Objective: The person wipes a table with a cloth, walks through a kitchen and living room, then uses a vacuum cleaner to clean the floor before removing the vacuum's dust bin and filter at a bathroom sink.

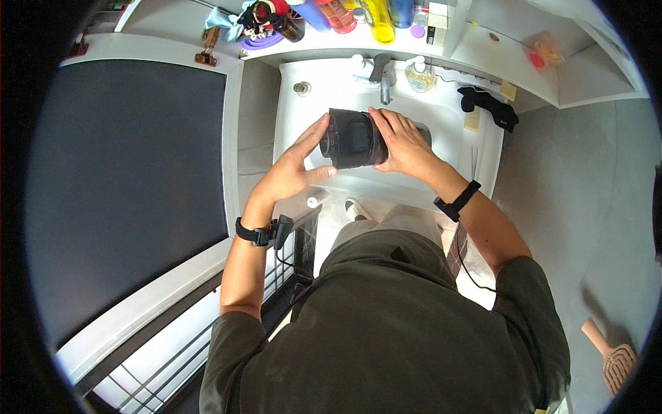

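Note:
A thick black cylinder-shaped thing [352, 139] lies sideways above the white sink [441, 110]. Its surface looks like dark wrapped fabric with a squarish panel; I cannot tell its exact kind. My right hand [405, 143] wraps over its right part, fingers on the far side. A greyish end shows just beyond that hand. At the left end, my left hand [298, 160] spans it, with fingertips at the far edge and the thumb at the near edge. Behind it stands the faucet [383, 76], its spout pointing toward me.
A soap bottle [420, 74] stands right of the faucet. Black cloth [488, 107] hangs over the sink's right rim. Several coloured bottles [378, 21] line the shelf behind. To the left is a large dark panel [138, 186] in a white frame; a hairbrush [616, 362] is at the lower right.

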The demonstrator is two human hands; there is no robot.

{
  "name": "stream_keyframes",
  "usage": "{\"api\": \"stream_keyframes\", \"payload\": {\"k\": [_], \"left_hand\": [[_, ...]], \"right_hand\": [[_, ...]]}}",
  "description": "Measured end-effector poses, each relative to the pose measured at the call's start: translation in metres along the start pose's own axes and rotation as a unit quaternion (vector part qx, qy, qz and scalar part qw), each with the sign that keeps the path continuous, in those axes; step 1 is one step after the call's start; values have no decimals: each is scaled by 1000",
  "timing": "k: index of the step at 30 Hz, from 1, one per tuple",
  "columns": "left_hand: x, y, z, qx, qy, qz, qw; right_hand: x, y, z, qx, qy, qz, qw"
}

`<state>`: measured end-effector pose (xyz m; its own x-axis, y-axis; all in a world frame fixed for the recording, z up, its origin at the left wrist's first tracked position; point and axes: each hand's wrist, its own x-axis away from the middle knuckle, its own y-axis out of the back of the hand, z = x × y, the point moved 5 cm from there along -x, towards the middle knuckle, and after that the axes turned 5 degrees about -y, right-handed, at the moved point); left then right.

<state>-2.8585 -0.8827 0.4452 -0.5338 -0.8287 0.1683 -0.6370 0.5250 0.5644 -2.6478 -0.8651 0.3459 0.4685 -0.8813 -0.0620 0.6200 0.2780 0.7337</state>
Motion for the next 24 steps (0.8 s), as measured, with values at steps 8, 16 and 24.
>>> {"api": "stream_keyframes", "payload": {"k": [8, 16, 24], "left_hand": [[-28, -4, -15, -64, -8, 5, 998], [-111, -8, 24, -311, -137, -71, 938], [-155, -72, 71, -409, -120, -7, 905]], "right_hand": [[0, 2, -8, -53, -43, 28, 997], [61, -3, -35, -160, -90, -62, 981], [118, 5, -66, -159, -150, -230, 948]]}}
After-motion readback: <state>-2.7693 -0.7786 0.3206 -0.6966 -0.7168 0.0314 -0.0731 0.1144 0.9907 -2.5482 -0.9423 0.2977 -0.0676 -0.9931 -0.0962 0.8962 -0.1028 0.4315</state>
